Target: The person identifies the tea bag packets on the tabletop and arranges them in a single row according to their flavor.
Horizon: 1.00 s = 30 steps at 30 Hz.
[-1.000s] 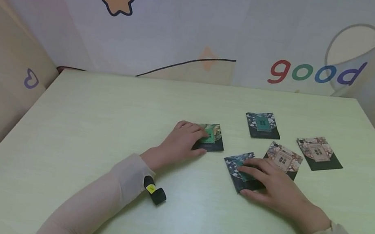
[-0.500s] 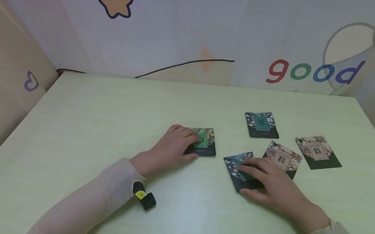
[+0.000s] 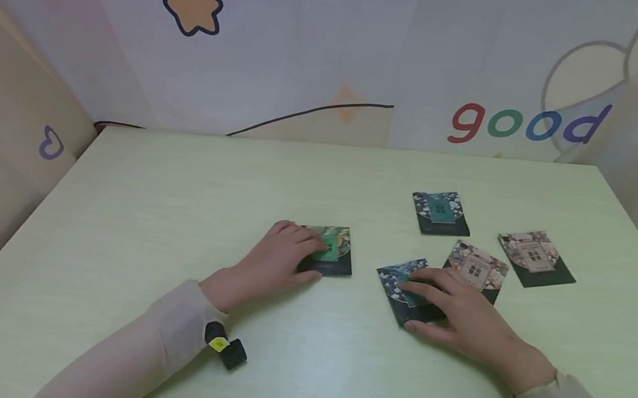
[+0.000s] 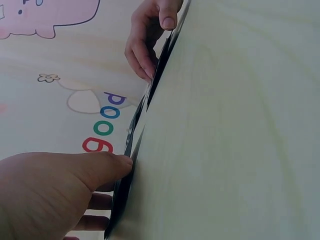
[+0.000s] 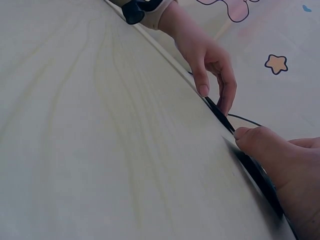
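Note:
My left hand rests on a small flat sachet with a green label and dark lower band, near the table's middle. Its fingers lie across the top and the thumb touches the near edge; the sachet's left part is hidden. To the right, my right hand rests with spread fingers on a blue floral sachet, thumb at its lower edge. A pink-labelled sachet lies just behind that hand, partly covered. In the left wrist view, the left thumb meets the sachet's dark edge.
A teal-labelled sachet lies farther back, and another pink-labelled sachet lies to the right. The pale green table meets a printed backdrop at its far side. Each sleeve carries a small black wrist camera.
My left hand has slid the green-labelled sachet left and nearer across the table. My right hand stays on the blue floral sachet; the view has shifted slightly.

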Tool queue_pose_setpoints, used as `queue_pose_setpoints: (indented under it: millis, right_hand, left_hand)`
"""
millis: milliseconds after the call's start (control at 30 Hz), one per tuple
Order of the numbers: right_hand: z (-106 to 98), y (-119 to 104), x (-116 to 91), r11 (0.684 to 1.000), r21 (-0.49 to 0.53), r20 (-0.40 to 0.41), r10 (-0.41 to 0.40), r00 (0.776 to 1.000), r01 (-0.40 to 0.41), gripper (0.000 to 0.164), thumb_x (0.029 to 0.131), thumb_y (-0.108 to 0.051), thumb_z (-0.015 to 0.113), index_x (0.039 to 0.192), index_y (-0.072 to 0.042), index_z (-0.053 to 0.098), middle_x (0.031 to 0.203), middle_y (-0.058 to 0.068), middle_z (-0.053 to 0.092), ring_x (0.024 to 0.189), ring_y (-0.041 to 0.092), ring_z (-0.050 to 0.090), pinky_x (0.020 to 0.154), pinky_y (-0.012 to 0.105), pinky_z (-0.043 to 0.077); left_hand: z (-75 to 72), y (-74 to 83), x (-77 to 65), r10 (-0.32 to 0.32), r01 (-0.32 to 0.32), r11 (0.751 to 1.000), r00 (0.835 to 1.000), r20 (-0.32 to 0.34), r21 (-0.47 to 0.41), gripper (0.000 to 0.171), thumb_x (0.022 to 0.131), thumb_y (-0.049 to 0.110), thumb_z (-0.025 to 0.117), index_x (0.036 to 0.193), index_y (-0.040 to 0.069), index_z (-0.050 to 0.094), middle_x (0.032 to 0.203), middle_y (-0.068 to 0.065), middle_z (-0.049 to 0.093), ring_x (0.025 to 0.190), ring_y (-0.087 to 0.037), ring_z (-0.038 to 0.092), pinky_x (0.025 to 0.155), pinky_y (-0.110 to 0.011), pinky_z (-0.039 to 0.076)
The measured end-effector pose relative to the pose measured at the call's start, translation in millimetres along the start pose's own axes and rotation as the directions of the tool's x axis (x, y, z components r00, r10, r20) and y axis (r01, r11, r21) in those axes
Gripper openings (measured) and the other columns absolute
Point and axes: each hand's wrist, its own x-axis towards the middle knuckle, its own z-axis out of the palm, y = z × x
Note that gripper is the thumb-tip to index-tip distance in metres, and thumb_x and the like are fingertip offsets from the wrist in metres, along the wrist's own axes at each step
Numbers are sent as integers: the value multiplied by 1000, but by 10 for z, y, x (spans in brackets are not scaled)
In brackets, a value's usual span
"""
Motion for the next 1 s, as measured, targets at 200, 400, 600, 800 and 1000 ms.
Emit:
queue_pose_setpoints:
  millis: [200,400,600,800,1000]
  right_hand:
    - [16,-11,14,1000,0,-4,-6,1000,6,52,80,-39,75,128,-22,61,131,2,57,119,24,54,103,53,42]
    - [15,-9,15,1000,-9,1,3,1000,-3,53,80,-39,75,129,-23,61,131,2,57,120,25,54,103,53,42]
    - [-1,-11,18,1000,-19,-23,-18,1000,17,53,79,-38,76,128,-22,61,129,2,57,118,24,54,103,55,41]
    - [-3,-14,16,1000,-13,-24,-16,1000,15,52,79,-37,76,127,-22,62,129,2,57,118,24,54,103,55,41]
    - [1,-12,20,1000,-11,-18,-12,1000,12,52,79,-37,76,127,-22,62,129,2,58,118,23,54,104,56,39]
  left_hand:
    - [8,-40,-119,19,-18,1000,1000,-20,13,39,89,37,67,121,15,65,124,-1,64,117,-21,56,107,-42,36]
    - [-25,-55,-237,36,-36,999,999,-19,-10,39,89,36,67,122,14,65,125,-1,64,117,-22,56,107,-42,37]
    - [-49,-53,-335,57,-57,998,998,-17,8,40,89,35,68,122,13,64,124,-1,64,119,-21,55,108,-43,36]
    - [-63,-57,-426,78,-78,997,997,-8,28,42,88,35,68,123,12,64,125,-2,63,119,-21,55,108,-43,37]
    - [-81,-53,-509,90,-91,996,996,13,24,42,88,35,68,123,11,64,126,-3,63,120,-23,55,108,-43,38]
